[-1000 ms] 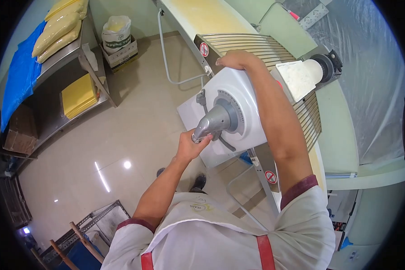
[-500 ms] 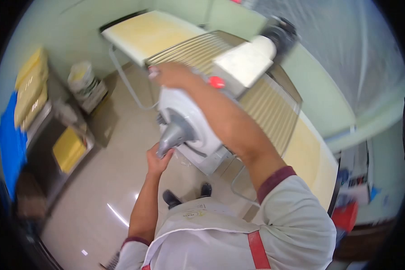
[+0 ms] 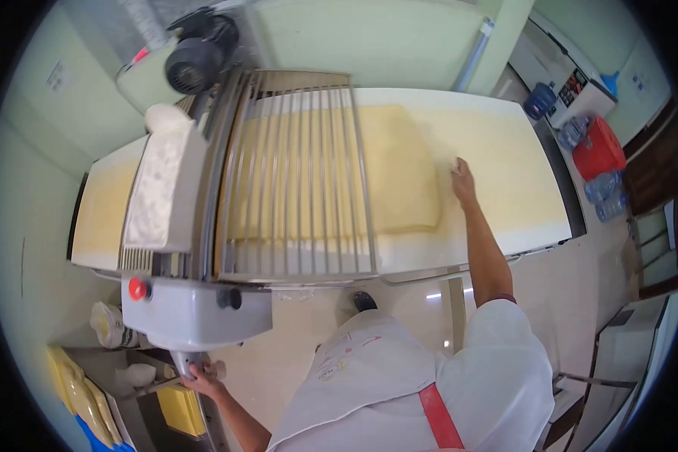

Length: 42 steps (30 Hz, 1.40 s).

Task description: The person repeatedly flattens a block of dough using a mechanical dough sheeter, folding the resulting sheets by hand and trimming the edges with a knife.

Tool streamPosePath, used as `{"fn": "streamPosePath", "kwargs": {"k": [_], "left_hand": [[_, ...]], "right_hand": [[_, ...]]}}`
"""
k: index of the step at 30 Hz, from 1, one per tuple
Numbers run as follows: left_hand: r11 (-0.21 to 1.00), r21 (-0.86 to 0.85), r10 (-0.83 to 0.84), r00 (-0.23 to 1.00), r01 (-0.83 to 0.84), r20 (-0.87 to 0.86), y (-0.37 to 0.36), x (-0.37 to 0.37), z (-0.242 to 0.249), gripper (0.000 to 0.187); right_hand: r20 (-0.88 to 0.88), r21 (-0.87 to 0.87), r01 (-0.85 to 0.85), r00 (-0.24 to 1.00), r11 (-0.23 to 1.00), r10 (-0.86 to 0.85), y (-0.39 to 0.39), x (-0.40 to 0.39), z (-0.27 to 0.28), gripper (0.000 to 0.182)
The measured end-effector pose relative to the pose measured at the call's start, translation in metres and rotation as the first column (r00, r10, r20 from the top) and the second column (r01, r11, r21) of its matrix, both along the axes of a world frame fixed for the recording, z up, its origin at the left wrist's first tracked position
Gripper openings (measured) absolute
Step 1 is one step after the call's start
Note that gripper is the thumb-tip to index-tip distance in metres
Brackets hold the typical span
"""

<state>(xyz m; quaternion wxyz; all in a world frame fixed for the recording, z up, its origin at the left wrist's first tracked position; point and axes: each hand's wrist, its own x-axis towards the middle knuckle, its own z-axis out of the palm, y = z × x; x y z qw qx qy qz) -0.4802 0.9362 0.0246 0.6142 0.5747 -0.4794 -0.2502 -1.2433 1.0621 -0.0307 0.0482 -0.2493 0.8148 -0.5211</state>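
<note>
A sheet of yellow dough [image 3: 403,166] lies on the white conveyor belt [image 3: 505,166] of a dough sheeting machine, partly under a metal grille [image 3: 301,181]. Just right of the dough's edge, my right hand [image 3: 462,179] hovers or rests over the belt, fingers drawn together; what they hold, if anything, is too small to name. At the lower left, my left hand [image 3: 202,379] is wrapped round the grey lever [image 3: 184,361] below the machine's grey housing [image 3: 203,313], which bears a red button [image 3: 138,288].
A white flour box [image 3: 162,188] sits on top of the machine, with a black motor [image 3: 196,64] behind it. Yellow packs [image 3: 83,392] lie on a shelf at the lower left. A red bucket [image 3: 599,147] and water bottles stand at the right.
The view has swung to the right. My right hand has left the machine's housing area and is now beside the dough on the right belt. My left hand stays at the lever.
</note>
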Motion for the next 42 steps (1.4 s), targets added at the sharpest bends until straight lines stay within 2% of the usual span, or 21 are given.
{"fn": "streamPosePath", "kwargs": {"k": [4, 6, 10, 12, 13, 14, 16, 19, 22, 23, 26, 27, 28, 30, 31, 33, 35, 36, 39, 40, 42], "left_hand": [[0.997, 0.063, -0.045, 0.991, 0.037, 0.124, -0.002, 0.014, -0.001, 0.079], [0.998, 0.056, -0.033, 0.986, 0.024, 0.161, -0.001, 0.021, -0.004, 0.074], [0.995, 0.042, 0.090, 0.994, -0.093, 0.068, -0.002, 0.019, -0.013, 0.076], [0.995, 0.079, -0.061, 0.993, 0.052, 0.106, -0.002, 0.061, -0.031, 0.088], [0.992, 0.120, -0.045, 0.997, 0.036, 0.069, 0.000, 0.072, -0.036, 0.088], [0.988, 0.156, -0.019, 0.999, 0.014, 0.026, 0.001, 0.073, -0.039, 0.089], [0.994, 0.102, 0.052, 0.997, -0.045, -0.060, 0.006, 0.037, -0.022, 0.085], [0.992, 0.123, 0.004, 1.000, -0.003, -0.012, 0.008, 0.055, -0.034, 0.076], [0.983, 0.093, 0.158, 0.987, -0.157, -0.001, 0.008, 0.022, -0.016, 0.068], [0.988, 0.088, 0.127, 0.991, -0.130, 0.041, 0.008, 0.018, -0.008, 0.067], [0.989, 0.113, 0.084, 0.990, -0.097, 0.116, 0.009, 0.032, -0.021, 0.065], [0.990, 0.136, 0.017, 0.999, -0.023, 0.051, 0.010, 0.014, -0.002, 0.069], [0.993, 0.086, 0.072, 0.996, -0.077, 0.054, 0.008, 0.001, 0.001, 0.068], [0.985, -0.001, 0.171, 0.983, -0.172, 0.065, 0.007, -0.008, 0.005, 0.067], [0.995, 0.040, 0.094, 0.995, -0.096, 0.030, 0.008, 0.001, 0.001, 0.070], [0.995, 0.054, 0.078, 0.997, -0.079, 0.016, 0.009, 0.005, -0.002, 0.072], [0.987, 0.036, 0.157, 0.988, -0.156, -0.014, 0.007, -0.009, 0.003, 0.075], [0.991, 0.035, 0.131, 0.991, -0.131, -0.003, 0.006, -0.013, 0.005, 0.075], [0.996, 0.018, 0.083, 0.996, -0.083, -0.016, 0.005, -0.012, 0.011, 0.073], [0.997, 0.030, 0.073, 0.997, -0.073, -0.016, 0.005, -0.012, 0.010, 0.072], [0.997, 0.049, 0.058, 0.998, -0.058, -0.010, 0.004, -0.007, 0.006, 0.070]], "right_hand": [[0.243, -0.318, -0.143, 0.943, 0.937, 0.227, -0.057, 0.043, -0.012, 0.056], [0.228, -0.244, -0.117, 0.958, 0.963, 0.175, -0.081, 0.097, -0.003, 0.064], [0.518, -0.579, 0.077, 0.804, 0.812, 0.294, -0.101, 0.172, 0.016, 0.065], [0.410, -0.351, -0.220, 0.838, 0.910, 0.361, -0.091, 0.155, 0.016, 0.066], [0.349, -0.221, -0.363, 0.838, 0.905, 0.420, -0.087, 0.141, 0.015, 0.067], [-0.110, -0.011, -0.483, 0.871, 0.876, 0.479, -0.084, 0.127, 0.012, 0.063], [-0.333, 0.352, -0.449, 0.760, 0.821, 0.558, -0.095, 0.123, 0.020, 0.061], [-0.376, 0.588, -0.581, 0.419, 0.562, 0.827, -0.125, 0.150, 0.046, 0.068], [-0.444, 0.628, -0.675, 0.097, 0.387, 0.891, -0.156, 0.174, 0.036, 0.075], [-0.474, 0.649, -0.670, 0.015, 0.360, 0.880, -0.163, 0.183, 0.040, 0.077], [-0.392, 0.650, -0.721, -0.050, 0.238, 0.918, -0.171, 0.207, 0.050, 0.073], [-0.408, 0.663, -0.728, -0.155, 0.175, 0.900, -0.162, 0.214, 0.052, 0.070], [-0.423, 0.675, -0.728, -0.254, 0.115, 0.870, -0.150, 0.219, 0.052, 0.067], [-0.431, 0.639, -0.766, -0.283, 0.068, 0.857, -0.129, 0.210, 0.036, 0.065], [-0.433, 0.651, -0.734, -0.152, 0.192, 0.888, -0.124, 0.194, 0.029, 0.065], [-0.104, 0.325, -0.866, 0.366, 0.380, 0.925, -0.124, 0.133, 0.002, 0.063], [-0.084, 0.416, -0.609, 0.714, 0.676, 0.695, -0.115, 0.094, 0.009, 0.058], [-0.548, 0.625, -0.158, 0.609, 0.765, 0.573, -0.104, 0.092, 0.035, 0.053], [-0.571, 0.248, -0.347, 0.702, 0.904, 0.426, -0.108, 0.155, 0.089, 0.048], [-0.494, 0.188, -0.414, 0.744, 0.890, 0.450, -0.116, 0.196, 0.098, 0.047], [-0.346, 0.054, -0.656, 0.695, 0.753, 0.630, -0.126, 0.289, 0.111, 0.044]]}}
